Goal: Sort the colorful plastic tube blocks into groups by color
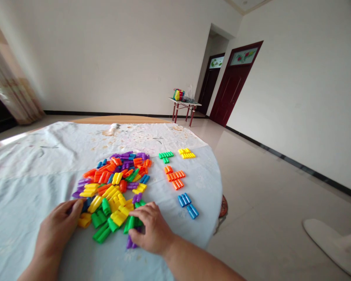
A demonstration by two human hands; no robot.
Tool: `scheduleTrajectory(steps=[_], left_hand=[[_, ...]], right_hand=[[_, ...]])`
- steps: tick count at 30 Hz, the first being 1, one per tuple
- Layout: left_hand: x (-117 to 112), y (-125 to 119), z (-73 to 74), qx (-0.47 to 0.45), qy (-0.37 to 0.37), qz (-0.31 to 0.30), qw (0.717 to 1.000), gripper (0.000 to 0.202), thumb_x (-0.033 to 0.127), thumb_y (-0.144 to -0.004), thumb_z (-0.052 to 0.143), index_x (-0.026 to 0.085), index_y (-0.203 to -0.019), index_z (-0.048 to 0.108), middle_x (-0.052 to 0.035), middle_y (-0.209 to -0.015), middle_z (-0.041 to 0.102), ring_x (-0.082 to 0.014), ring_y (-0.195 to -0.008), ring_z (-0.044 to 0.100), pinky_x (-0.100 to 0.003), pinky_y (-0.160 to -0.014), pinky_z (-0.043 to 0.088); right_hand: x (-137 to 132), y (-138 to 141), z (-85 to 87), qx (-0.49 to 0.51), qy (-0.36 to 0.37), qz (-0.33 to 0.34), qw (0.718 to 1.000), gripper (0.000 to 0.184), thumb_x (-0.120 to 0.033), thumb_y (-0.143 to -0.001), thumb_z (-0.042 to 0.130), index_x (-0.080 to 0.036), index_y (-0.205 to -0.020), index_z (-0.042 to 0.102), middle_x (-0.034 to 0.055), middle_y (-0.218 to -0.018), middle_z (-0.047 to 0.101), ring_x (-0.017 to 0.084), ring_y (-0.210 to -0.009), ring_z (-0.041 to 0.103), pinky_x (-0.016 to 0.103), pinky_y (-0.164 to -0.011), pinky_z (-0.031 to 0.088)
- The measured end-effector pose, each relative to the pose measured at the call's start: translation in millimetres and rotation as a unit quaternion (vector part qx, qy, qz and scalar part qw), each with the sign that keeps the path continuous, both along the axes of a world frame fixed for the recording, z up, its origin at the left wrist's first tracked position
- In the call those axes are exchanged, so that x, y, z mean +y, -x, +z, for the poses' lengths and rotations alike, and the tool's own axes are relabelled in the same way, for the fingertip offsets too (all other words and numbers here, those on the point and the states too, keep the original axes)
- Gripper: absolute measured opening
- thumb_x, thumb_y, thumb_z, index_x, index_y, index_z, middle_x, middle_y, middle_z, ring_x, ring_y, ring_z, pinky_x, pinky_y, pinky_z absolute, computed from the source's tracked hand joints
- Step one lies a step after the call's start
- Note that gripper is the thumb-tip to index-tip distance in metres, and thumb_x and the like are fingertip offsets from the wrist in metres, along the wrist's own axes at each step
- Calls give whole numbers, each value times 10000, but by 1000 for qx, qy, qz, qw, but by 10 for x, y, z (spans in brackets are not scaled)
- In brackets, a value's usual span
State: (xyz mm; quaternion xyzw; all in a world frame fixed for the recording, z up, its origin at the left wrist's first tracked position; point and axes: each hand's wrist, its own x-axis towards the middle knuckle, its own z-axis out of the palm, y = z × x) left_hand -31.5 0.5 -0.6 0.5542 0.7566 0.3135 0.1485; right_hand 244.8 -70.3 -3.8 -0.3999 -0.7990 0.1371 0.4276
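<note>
A pile of plastic tube-shaped building blocks [114, 189] in purple, orange, yellow, green and blue lies on the tablecloth. At the pile's near left, my left hand [57, 224] is closed, thumb and forefinger together at a dark blue block [88, 203]. Its fingers partly hide that block. A yellow-orange block [84, 220] lies just below those fingertips. My right hand [153, 228] is at the near right of the pile, its thumb and fingers curled round the end of a green block [129, 224]. Beneath the right thumb, a purple block [131, 241] is partly covered.
Right of the pile lie separate groups of green blocks [166, 156], yellow blocks [187, 153], orange blocks [175, 177] and blue blocks [188, 205]. The round table's cloth [201, 171] drops at the right edge. A small side table [185, 102] with bags stands by the far wall.
</note>
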Motion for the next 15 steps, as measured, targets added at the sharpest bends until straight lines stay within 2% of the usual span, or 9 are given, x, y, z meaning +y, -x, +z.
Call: scheduleTrajectory(steps=[6, 15], left_hand=[[-58, -129, 68, -5, -23, -5, 1000, 429, 507, -788, 425, 164, -897, 658, -65, -881, 675, -177, -774, 606, -252, -659, 433], [-53, -127, 35, -4, -45, 0, 999, 415, 512, -779, 425, 178, -842, 665, -58, -860, 675, -182, -737, 605, -255, -625, 431]], right_hand=[[-61, -73, 111, 21, 39, -5, 999, 458, -140, -718, 635, -158, -1171, 569, 92, -1090, 623, 216, -1036, 516, 382, -963, 423], [-64, -75, 29, 4, 49, -19, 999, 496, -122, -703, 632, -153, -1192, 558, 106, -1083, 577, 232, -1052, 497, 421, -981, 424]])
